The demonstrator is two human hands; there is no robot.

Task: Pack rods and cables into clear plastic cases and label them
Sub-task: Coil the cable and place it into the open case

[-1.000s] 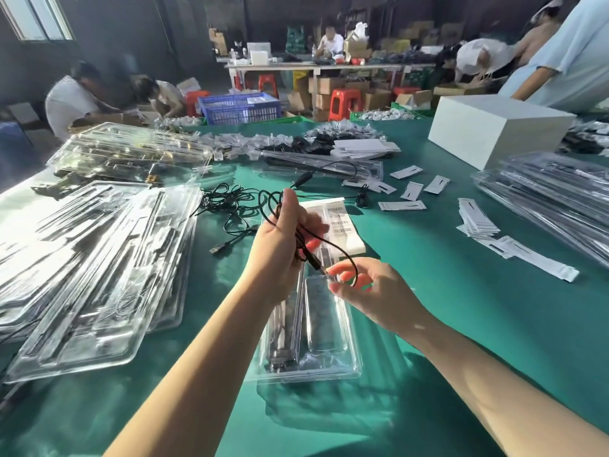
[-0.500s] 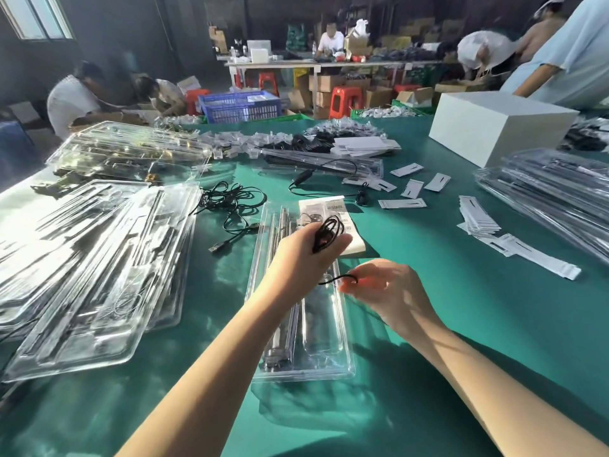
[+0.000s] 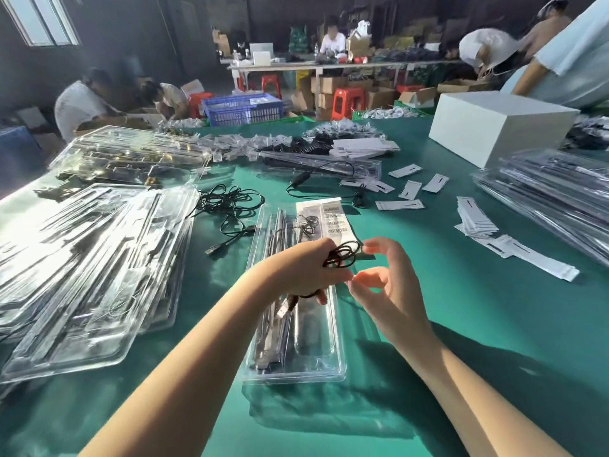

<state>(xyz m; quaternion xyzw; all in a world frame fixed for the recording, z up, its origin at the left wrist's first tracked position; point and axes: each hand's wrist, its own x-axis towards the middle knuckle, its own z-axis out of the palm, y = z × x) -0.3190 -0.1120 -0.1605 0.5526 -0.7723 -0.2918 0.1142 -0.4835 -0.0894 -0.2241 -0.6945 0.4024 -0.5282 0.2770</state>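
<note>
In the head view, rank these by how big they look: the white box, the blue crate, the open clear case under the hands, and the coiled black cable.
Largest to smallest as they appear:
1. open clear case, closest to the camera, which inflates it
2. white box
3. blue crate, far back, so its true size is unsure
4. coiled black cable, held in the left hand

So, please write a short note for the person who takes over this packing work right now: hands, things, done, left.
Left hand grips the coiled black cable above the open clear case. Right hand is open beside it, holding nothing.
Done: rods lie in the case's left channels; a barcode label is at its far end.
Left: put the coil in the case, close it. More loose cable and empty cases wait at left.
</note>
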